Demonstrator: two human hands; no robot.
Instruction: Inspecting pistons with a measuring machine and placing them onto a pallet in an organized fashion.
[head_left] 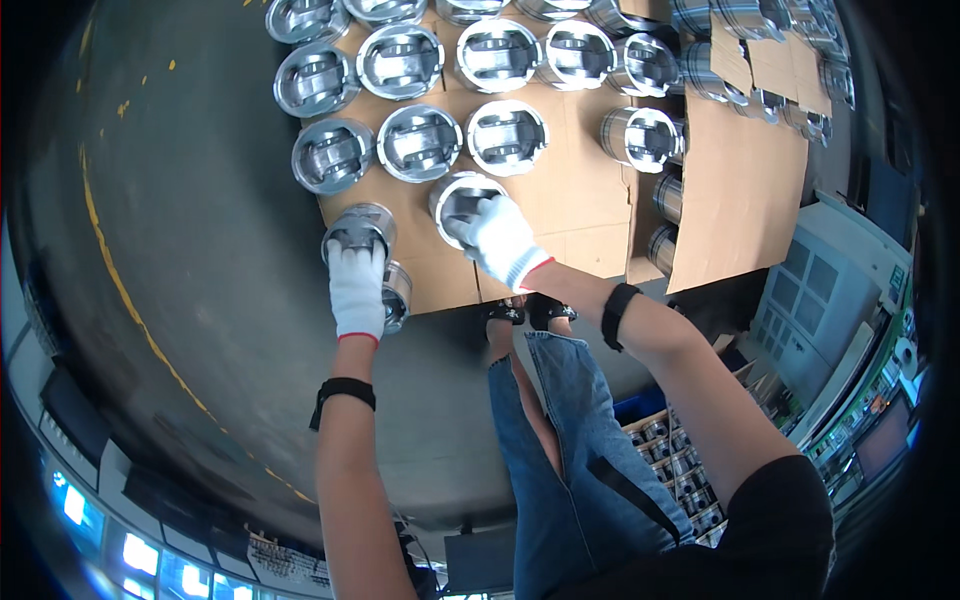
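Observation:
My left hand [357, 292], in a white knitted glove, has its fingers hooked into the open end of a silver engine piston [366, 218] at the near left corner of the cardboard. Just beside that hand, another piston [398, 303] shows in part at the cardboard's edge. To the right, my gloved right hand [502, 246] grips a second piston [453, 187], with fingertips over its rim and inside it. The glove hides that piston's right side. Behind both hands, several pistons stand in rows, among them one [420, 143] with its hollow end up.
Brown cardboard [585, 150] lies under the pistons. On the right, a raised cardboard sheet [740, 190] has more pistons lying under and on it. A crate of small metal parts [680, 465] sits beside my legs. Grey floor [220, 200] with a yellow line spreads to the left.

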